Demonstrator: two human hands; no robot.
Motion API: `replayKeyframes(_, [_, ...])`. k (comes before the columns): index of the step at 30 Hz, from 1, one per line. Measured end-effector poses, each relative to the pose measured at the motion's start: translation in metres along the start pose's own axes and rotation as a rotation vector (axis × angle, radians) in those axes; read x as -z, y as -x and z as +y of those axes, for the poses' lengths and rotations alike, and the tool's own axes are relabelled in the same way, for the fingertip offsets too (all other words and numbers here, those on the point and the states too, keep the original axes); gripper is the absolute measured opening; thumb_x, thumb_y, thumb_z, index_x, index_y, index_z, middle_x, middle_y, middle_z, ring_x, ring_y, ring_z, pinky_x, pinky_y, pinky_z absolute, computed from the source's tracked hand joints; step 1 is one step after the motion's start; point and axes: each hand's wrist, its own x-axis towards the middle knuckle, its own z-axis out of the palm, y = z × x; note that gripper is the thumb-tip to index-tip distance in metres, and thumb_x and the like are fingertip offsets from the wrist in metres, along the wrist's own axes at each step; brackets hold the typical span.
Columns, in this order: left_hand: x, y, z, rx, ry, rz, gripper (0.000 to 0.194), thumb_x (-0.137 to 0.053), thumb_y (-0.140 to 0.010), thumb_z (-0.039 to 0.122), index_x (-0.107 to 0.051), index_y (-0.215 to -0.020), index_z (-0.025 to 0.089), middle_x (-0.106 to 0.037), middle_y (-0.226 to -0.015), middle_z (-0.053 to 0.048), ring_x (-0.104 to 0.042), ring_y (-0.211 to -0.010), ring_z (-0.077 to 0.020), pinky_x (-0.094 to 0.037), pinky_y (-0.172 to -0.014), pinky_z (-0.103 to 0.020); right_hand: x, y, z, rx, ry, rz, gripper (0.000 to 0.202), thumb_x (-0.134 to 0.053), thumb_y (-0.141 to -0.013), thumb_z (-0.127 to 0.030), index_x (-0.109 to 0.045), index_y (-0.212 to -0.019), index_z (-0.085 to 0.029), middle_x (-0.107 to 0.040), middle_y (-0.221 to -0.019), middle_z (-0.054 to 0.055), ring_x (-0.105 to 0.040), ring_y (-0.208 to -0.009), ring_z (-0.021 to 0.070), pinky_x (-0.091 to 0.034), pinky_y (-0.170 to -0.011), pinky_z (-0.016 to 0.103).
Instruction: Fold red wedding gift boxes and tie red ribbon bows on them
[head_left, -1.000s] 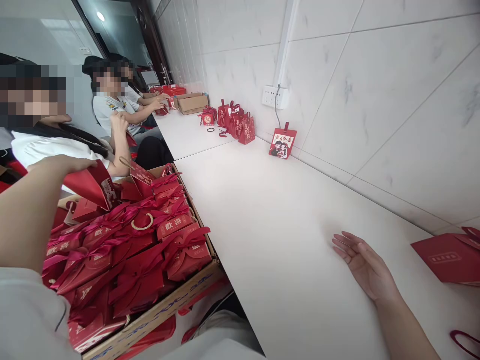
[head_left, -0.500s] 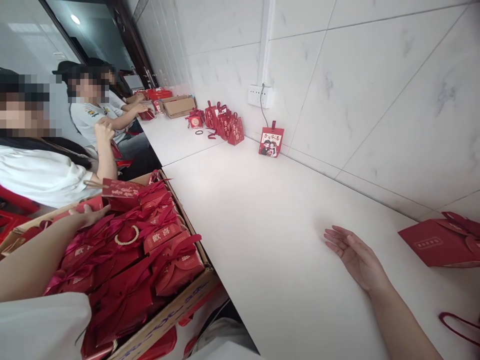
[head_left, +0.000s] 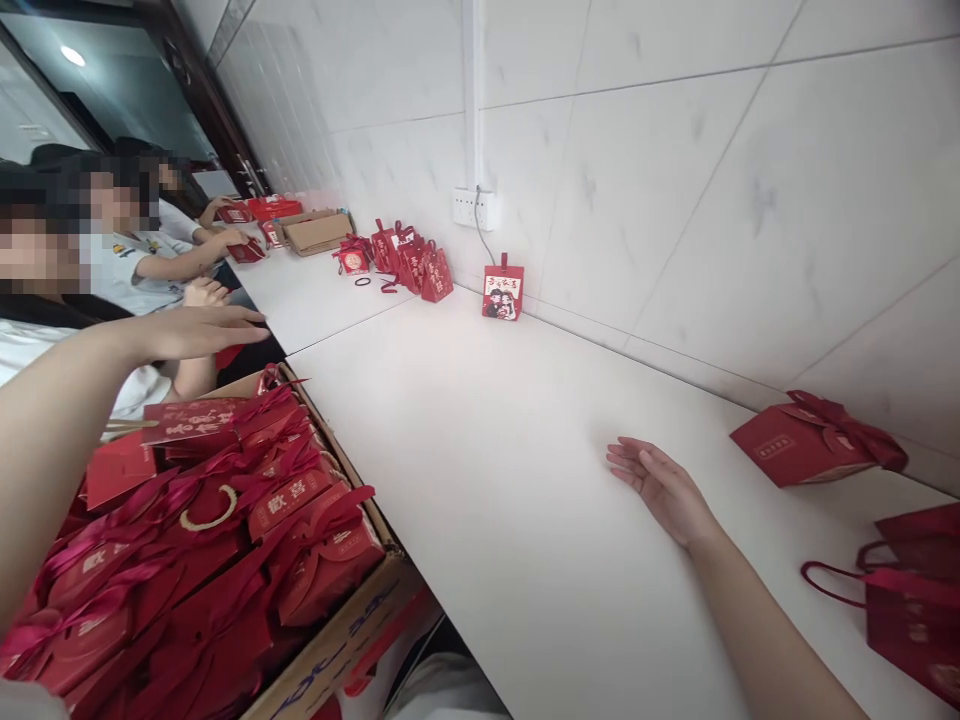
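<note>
My left hand [head_left: 199, 332] hovers over the far side of a cardboard carton [head_left: 330, 640], fingers stretched out and holding nothing. The carton is filled with red gift boxes [head_left: 330, 575] tied with dark red ribbons; one has a cream rope handle [head_left: 210, 512]. Below my left hand, a red box with gold lettering [head_left: 191, 420] lies on top of the others. My right hand [head_left: 664, 488] rests on the white table [head_left: 495, 440], palm partly turned up, fingers loosely apart with nothing in them. To its right stands a red ribboned box [head_left: 802, 445].
Red bags with cord handles [head_left: 915, 610] stand at the right edge. Against the tiled wall are a box with a cartoon couple [head_left: 502, 292] and several red boxes [head_left: 435, 272]. An open brown carton [head_left: 319, 232] lies farther back. Co-workers [head_left: 161, 245] sit at the left.
My left hand has risen off the boxes in the carton, moving up and away. My right hand stays on the table. The view has swung right, bringing the corded bags into sight.
</note>
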Motion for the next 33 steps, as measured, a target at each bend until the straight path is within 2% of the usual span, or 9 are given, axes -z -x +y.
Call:
replayKeyframes(3, [-0.008, 0.014, 0.071, -0.214, -0.014, -0.673, 0.087, -0.065, -0.065, 0.072, -0.054, -0.136, 0.022, -0.058, -0.138, -0.001, -0.054, -0.123, -0.0221, -0.035, -0.108, -0.039, -0.001, -0.002, -0.001, 0.009, -0.016, -0.031, 0.034, -0.062, -0.089, -0.047, -0.066, -0.116, -0.026, -0.067, -0.12, 0.009, -0.061, -0.116, 0.0258, -0.047, -0.103, 0.045])
replayKeyframes(6, [-0.023, 0.03, 0.141, -0.219, -0.069, -0.84, 0.087, -0.067, -0.064, 0.072, -0.051, -0.138, 0.03, -0.062, -0.133, -0.002, -0.056, -0.121, -0.0252, -0.04, -0.105, -0.039, -0.004, -0.004, -0.003, 0.021, -0.034, -0.045, 0.033, -0.062, -0.09, -0.046, -0.066, -0.116, -0.026, -0.067, -0.119, 0.009, -0.061, -0.115, 0.0247, -0.048, -0.101, 0.043])
replayKeyframes(10, [-0.053, 0.025, 0.221, -0.434, -0.2, -0.715, 0.079, -0.066, -0.068, 0.067, -0.055, -0.136, 0.03, -0.062, -0.133, -0.006, -0.058, -0.119, -0.0313, -0.04, -0.103, -0.044, -0.009, -0.006, -0.006, 0.042, -0.042, -0.052, 0.032, -0.063, -0.089, -0.045, -0.066, -0.114, -0.025, -0.066, -0.118, 0.009, -0.061, -0.113, 0.024, -0.048, -0.099, 0.041])
replayKeyframes(13, [-0.087, -0.006, 0.269, -0.516, -0.189, -0.793, 0.074, -0.066, -0.068, 0.067, -0.057, -0.134, 0.035, -0.063, -0.132, -0.004, -0.058, -0.12, -0.0323, -0.041, -0.1, -0.04, -0.011, -0.008, -0.007, 0.06, -0.042, -0.065, 0.032, -0.064, -0.089, -0.044, -0.066, -0.113, -0.024, -0.065, -0.117, 0.009, -0.062, -0.11, 0.0232, -0.047, -0.099, 0.041])
replayKeyframes(15, [-0.119, -0.034, 0.298, -0.487, -0.123, -0.803, 0.068, -0.069, -0.067, 0.063, -0.062, -0.128, 0.034, -0.064, -0.131, -0.003, -0.058, -0.121, -0.0313, -0.04, -0.102, -0.037, -0.011, -0.011, -0.008, 0.069, -0.045, -0.066, 0.032, -0.065, -0.088, -0.044, -0.066, -0.112, -0.024, -0.065, -0.115, 0.009, -0.063, -0.108, 0.0228, -0.048, -0.097, 0.041])
replayKeyframes(19, [-0.201, -0.078, 0.344, -0.4, -0.011, -0.543, 0.068, -0.075, -0.066, 0.046, -0.063, -0.126, 0.018, -0.053, -0.142, -0.011, -0.042, -0.137, -0.0331, -0.029, -0.113, -0.037, -0.01, -0.016, -0.011, 0.077, -0.061, -0.084, 0.032, -0.064, -0.089, -0.044, -0.066, -0.113, -0.023, -0.064, -0.116, 0.009, -0.063, -0.108, 0.0228, -0.048, -0.096, 0.041])
replayKeyframes(25, [-0.312, -0.085, 0.36, -0.131, 0.081, -0.249, 0.098, -0.057, -0.081, 0.053, -0.023, -0.143, -0.015, -0.035, -0.144, -0.038, -0.031, -0.14, -0.0449, -0.033, -0.11, -0.051, -0.009, -0.024, -0.018, 0.077, -0.131, -0.093, 0.033, -0.065, -0.088, -0.042, -0.066, -0.113, -0.021, -0.064, -0.116, 0.01, -0.063, -0.106, 0.0219, -0.05, -0.093, 0.041])
replayKeyframes(29, [-0.354, -0.089, 0.355, -0.1, 0.18, -0.113, 0.074, -0.044, -0.091, 0.043, -0.026, -0.143, -0.005, -0.037, -0.145, -0.03, -0.035, -0.139, -0.0365, -0.032, -0.112, -0.046, -0.007, -0.028, -0.021, 0.062, -0.176, -0.106, 0.032, -0.065, -0.089, -0.041, -0.066, -0.114, -0.021, -0.064, -0.117, 0.011, -0.063, -0.106, 0.0221, -0.05, -0.093, 0.041])
replayKeyframes(33, [-0.372, -0.095, 0.358, -0.148, 0.208, -0.036, 0.072, -0.053, -0.088, 0.045, -0.032, -0.141, 0.002, -0.034, -0.148, -0.026, -0.031, -0.14, -0.0363, -0.023, -0.115, -0.051, -0.004, -0.031, -0.024, 0.029, -0.236, -0.122, 0.032, -0.063, -0.091, -0.04, -0.065, -0.116, -0.02, -0.064, -0.118, 0.011, -0.063, -0.107, 0.0223, -0.049, -0.094, 0.042])
